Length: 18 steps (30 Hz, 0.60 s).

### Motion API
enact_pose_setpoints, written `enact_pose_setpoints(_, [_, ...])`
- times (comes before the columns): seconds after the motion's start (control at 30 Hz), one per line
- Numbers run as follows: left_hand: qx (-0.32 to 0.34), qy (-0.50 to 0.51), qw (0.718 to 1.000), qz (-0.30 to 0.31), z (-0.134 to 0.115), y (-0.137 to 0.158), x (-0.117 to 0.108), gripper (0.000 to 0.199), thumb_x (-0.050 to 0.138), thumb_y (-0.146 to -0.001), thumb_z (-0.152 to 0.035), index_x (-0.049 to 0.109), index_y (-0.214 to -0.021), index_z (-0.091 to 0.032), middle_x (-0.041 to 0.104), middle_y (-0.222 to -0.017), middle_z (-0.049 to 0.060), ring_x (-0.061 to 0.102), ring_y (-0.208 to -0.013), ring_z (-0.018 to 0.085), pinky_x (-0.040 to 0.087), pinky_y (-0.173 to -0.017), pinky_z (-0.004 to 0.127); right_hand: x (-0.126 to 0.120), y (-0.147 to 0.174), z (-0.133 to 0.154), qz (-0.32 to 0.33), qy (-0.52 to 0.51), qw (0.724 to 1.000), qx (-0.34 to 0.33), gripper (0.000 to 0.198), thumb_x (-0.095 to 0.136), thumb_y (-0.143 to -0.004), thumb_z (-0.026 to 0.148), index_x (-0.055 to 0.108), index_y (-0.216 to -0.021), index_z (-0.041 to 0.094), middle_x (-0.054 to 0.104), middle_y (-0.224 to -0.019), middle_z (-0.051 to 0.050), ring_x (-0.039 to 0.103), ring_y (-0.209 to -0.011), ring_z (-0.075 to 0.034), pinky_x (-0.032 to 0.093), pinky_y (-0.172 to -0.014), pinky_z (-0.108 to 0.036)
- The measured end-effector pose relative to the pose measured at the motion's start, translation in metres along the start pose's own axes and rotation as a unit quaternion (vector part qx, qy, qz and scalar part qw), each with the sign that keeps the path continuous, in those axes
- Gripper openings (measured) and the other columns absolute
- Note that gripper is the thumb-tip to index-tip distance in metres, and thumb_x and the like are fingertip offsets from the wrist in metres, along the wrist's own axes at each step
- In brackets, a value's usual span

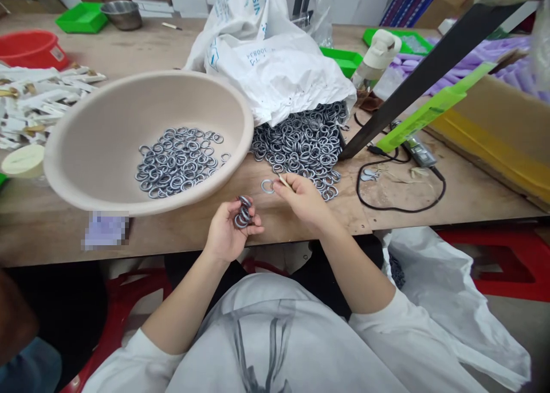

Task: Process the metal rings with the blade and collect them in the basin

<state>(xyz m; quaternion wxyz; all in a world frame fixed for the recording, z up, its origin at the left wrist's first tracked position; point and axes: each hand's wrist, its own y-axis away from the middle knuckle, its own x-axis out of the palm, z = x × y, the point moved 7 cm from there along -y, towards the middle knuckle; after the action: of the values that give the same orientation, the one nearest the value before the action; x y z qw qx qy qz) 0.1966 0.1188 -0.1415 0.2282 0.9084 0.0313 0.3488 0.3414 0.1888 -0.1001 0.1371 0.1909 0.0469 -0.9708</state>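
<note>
Several grey metal rings (243,214) lie in my left hand (228,230), its fingers curled round them above the table's front edge. My right hand (304,199) is closed in a pinch on a thin wooden stick (285,182) and a single ring (267,186), which sticks out to the left of the fingertips. Just beyond my right hand a heap of rings (301,144) spills from a white sack (275,66). To the left stands a large beige basin (64,152) with more rings (180,161) in its bottom.
A dark slanted post (412,78) and a bright green strip (433,109) rise at the right. A black cable (387,209) loops on the table near a cardboard box (494,124). White pieces (30,98) and a red bowl (32,49) are at the far left.
</note>
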Motion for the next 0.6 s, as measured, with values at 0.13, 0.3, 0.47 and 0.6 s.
enact_pose_setpoints(0.13, [0.036,-0.061,0.997,0.011,0.01,-0.003,0.016,0.038,0.073,-0.074,-0.048,0.056,-0.088,-0.018,0.055,-0.068,-0.004,0.054,-0.05,0.009,0.054,-0.044,0.023,0.033,0.033,-0.007,0.069,-0.265,0.958,0.081,0.038,0.063,-0.082,0.057,0.056,-0.085,0.02,0.049,-0.063,0.006,0.039,-0.046,-0.007,0.033,-0.042,-0.022])
enact_pose_setpoints(0.3, [0.068,-0.068,0.995,0.034,0.029,-0.002,0.034,0.05,0.078,-0.072,-0.059,0.047,-0.078,-0.019,0.045,-0.062,-0.008,0.039,-0.041,0.004,0.039,-0.035,0.016,0.04,0.049,-0.017,-0.031,-0.242,0.965,0.096,0.036,0.06,-0.088,0.057,0.051,-0.101,0.025,0.059,-0.074,0.004,0.056,-0.05,-0.011,0.045,-0.043,-0.023])
enact_pose_setpoints(0.47, [0.065,-0.07,0.995,0.04,0.027,0.001,0.033,0.045,0.078,-0.075,-0.054,0.05,-0.079,-0.018,0.039,-0.057,-0.01,0.031,-0.038,0.002,0.03,-0.033,0.013,0.022,0.05,0.0,-0.104,-0.14,0.983,-0.06,0.017,0.056,-0.094,0.036,0.063,-0.104,0.024,0.068,-0.103,-0.004,0.064,-0.093,-0.017,0.052,-0.088,-0.032])
enact_pose_setpoints(0.6, [0.06,-0.088,0.993,0.041,0.024,0.002,0.032,0.045,0.081,-0.071,-0.052,0.053,-0.081,-0.018,0.043,-0.055,-0.009,0.031,-0.038,0.002,0.029,-0.033,0.014,0.026,0.046,-0.009,-0.088,-0.202,0.975,-0.012,0.016,0.056,-0.092,0.037,0.062,-0.093,0.022,0.066,-0.084,0.0,0.062,-0.079,-0.015,0.051,-0.077,-0.029])
